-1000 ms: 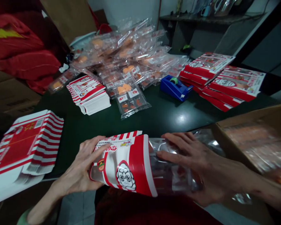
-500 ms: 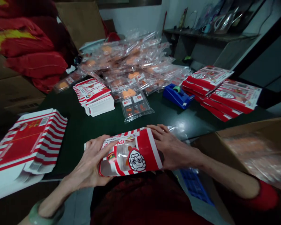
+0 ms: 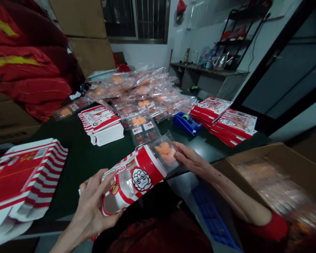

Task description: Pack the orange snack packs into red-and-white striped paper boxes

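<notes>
My left hand (image 3: 91,205) is wrapped round a red-and-white printed box (image 3: 150,163) with a clear window and a cartoon face on it. The box lies tilted above the table's front edge, its right end raised. At that end, a clear plastic packet (image 3: 166,153) with orange moulded pieces sticks out, and its lower part seems to be inside the box. My right hand (image 3: 191,160) grips the packet's right edge, thumb on top; the other fingers are partly hidden.
A heap of similar packets (image 3: 144,88) covers the table's back. Flat cartons (image 3: 100,121) and a larger stack (image 3: 23,172) lie left. A blue tape dispenser (image 3: 187,123) stands near printed boxes (image 3: 226,123). Right is a cardboard box (image 3: 287,154) of wrapped goods; below, a blue crate (image 3: 213,218).
The view has tipped upward. My right hand has moved from over the box's right end to the packet's outer edge, and the orange pieces now show. The box has tilted, right end up.
</notes>
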Demonstrator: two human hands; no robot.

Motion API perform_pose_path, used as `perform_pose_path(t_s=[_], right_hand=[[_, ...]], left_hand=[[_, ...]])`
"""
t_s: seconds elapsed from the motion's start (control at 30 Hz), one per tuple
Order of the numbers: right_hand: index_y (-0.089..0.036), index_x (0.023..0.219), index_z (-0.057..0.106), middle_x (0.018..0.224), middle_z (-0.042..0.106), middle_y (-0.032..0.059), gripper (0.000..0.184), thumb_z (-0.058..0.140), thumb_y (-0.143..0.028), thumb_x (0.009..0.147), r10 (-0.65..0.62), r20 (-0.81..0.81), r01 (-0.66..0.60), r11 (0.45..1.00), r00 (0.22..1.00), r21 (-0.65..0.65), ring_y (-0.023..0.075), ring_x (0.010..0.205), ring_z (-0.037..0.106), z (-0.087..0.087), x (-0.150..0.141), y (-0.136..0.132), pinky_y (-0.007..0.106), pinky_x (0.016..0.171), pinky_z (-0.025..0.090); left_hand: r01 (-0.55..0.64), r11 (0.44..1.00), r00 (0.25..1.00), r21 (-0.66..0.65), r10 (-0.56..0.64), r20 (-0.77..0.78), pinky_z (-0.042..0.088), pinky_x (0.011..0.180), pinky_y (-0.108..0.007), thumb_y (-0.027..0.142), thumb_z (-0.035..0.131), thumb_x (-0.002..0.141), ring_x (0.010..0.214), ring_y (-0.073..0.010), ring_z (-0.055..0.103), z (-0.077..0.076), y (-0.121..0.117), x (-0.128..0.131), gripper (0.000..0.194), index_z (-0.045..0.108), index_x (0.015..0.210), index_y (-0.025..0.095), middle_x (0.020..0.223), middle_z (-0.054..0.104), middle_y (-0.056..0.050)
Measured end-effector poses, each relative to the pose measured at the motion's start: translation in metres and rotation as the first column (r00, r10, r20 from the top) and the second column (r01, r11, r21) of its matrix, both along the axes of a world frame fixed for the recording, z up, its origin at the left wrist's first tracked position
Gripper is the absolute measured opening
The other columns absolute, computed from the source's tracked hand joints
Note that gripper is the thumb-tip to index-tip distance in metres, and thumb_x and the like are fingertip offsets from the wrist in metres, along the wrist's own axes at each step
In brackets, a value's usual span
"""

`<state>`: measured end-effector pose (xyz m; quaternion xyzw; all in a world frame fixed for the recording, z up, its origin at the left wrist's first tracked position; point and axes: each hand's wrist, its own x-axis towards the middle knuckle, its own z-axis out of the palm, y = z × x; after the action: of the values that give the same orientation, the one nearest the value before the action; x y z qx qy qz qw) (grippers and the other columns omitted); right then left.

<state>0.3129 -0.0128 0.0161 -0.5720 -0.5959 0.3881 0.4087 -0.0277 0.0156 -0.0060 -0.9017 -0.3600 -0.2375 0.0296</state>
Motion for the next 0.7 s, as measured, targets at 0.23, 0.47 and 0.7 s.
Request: perform_pose_path(t_s=[0.23,0.47,0.7], right_hand=[[-0.017,0.125,0.050,0.100,0.066,0.0058,0.057,0.069,-0.035,0.074,0.062,-0.295,-0.071,0.997,0.954,-0.020,0.0095,0.060,0.058,0.036,0.004,-0.004,0.019,0.045,0.045],[-0.019,0.125,0.056,0.104,0.070,0.0069,0.056,0.072,-0.034,0.074,0.168,-0.319,-0.187,0.982,0.933,-0.029,0.0147,0.073,0.068,0.035,-0.003,-0.015,0.021,0.052,0.054],[-0.026,0.118,0.064,0.118,0.067,0.0043,0.042,0.071,-0.031,0.077,0.347,-0.264,-0.345,0.937,0.900,0.057,0.0184,0.108,0.063,0.030,-0.021,-0.016,0.034,0.096,0.049]], left_hand=[[-0.082,0.992,0.997,0.100,0.082,0.012,0.035,0.082,-0.046,0.036,0.064,0.067,0.110,-0.0386,0.049,0.005,-0.032,0.004,0.079,0.031,0.137,0.022,0.127,0.042,-0.021],[-0.145,0.987,0.971,0.067,0.129,0.200,0.035,0.081,-0.045,0.033,0.068,0.064,0.111,-0.0368,0.048,-0.008,-0.056,0.040,0.086,0.029,0.140,0.027,0.129,0.041,-0.019],[-0.278,0.960,0.872,-0.039,0.270,0.407,0.037,0.087,-0.052,0.034,0.074,0.062,0.117,-0.0394,0.045,-0.040,-0.089,0.081,0.096,0.024,0.143,0.026,0.134,0.036,-0.019]])
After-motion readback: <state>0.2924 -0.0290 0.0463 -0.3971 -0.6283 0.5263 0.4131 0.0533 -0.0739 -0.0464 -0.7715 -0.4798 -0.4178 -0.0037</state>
